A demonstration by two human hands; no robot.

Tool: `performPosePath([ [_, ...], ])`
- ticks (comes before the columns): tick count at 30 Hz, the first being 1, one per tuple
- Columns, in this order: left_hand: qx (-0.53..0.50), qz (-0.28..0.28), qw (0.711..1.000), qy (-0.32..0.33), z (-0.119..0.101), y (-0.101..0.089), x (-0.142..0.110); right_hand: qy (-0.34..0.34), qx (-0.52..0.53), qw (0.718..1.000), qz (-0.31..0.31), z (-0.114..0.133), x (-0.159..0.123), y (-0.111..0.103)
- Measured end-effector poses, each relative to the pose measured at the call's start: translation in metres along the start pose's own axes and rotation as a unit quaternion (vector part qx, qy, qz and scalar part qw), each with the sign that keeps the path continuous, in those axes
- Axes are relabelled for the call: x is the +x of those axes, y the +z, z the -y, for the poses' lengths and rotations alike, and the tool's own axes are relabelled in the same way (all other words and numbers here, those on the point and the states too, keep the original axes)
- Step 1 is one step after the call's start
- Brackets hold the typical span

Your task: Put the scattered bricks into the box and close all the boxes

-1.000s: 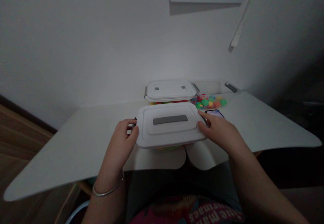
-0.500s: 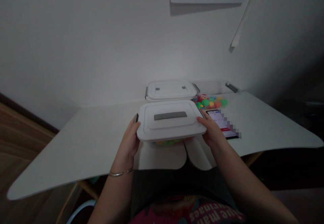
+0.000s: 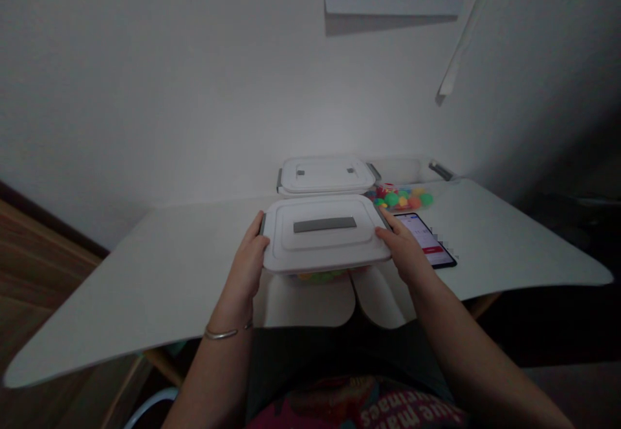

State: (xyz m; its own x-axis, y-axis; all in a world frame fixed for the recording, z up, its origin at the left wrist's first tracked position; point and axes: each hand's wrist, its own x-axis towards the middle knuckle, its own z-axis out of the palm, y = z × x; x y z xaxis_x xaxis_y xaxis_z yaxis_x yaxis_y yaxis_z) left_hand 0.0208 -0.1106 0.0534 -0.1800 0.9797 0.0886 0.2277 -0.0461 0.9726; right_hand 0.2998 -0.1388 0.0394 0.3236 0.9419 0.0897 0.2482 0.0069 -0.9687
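Between my hands is a lidded storage box [image 3: 325, 244] with a white lid and a grey handle strip across its top. Bits of green and yellow show through its side below the lid. My left hand [image 3: 250, 257] is closed on the left end, by the grey latch. On the right end, my right hand [image 3: 400, 244] grips the box with the thumb on the lid's edge and the fingers by the other latch. The box's underside is hidden, so I cannot tell whether it touches the table.
A second white-lidded box [image 3: 327, 175] stands behind, near the wall. To its right lie colourful small pieces [image 3: 405, 198] and a clear container with a grey latch [image 3: 440, 171]. A phone [image 3: 427, 240] with its screen lit rests on the white table [image 3: 160, 274] beside my right hand.
Both hands keep their grip on the box, which has hardly moved. The whole view has shifted slightly, with the wall paper sitting a little lower in the picture.
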Motion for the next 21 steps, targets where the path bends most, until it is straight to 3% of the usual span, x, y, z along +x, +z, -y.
performPosePath([
  [4, 0.056, 0.032, 0.997, 0.039, 0.003, -0.006, 0.005, -0.005, -0.013, 1.000, 0.002, 0.002, 0.001, -0.002],
  [9, 0.086, 0.071, 0.993, 0.024, -0.003, -0.007, 0.006, -0.050, -0.117, 0.992, 0.010, 0.009, 0.000, -0.004],
  [14, 0.121, 0.101, 0.985, 0.076, -0.012, -0.006, 0.003, -0.071, -0.196, 0.978, 0.028, 0.016, -0.001, -0.006],
  [21, 0.243, 0.103, 0.962, 0.065, -0.027, -0.002, -0.006, -0.111, -0.215, 0.970, 0.035, 0.009, 0.001, -0.003],
])
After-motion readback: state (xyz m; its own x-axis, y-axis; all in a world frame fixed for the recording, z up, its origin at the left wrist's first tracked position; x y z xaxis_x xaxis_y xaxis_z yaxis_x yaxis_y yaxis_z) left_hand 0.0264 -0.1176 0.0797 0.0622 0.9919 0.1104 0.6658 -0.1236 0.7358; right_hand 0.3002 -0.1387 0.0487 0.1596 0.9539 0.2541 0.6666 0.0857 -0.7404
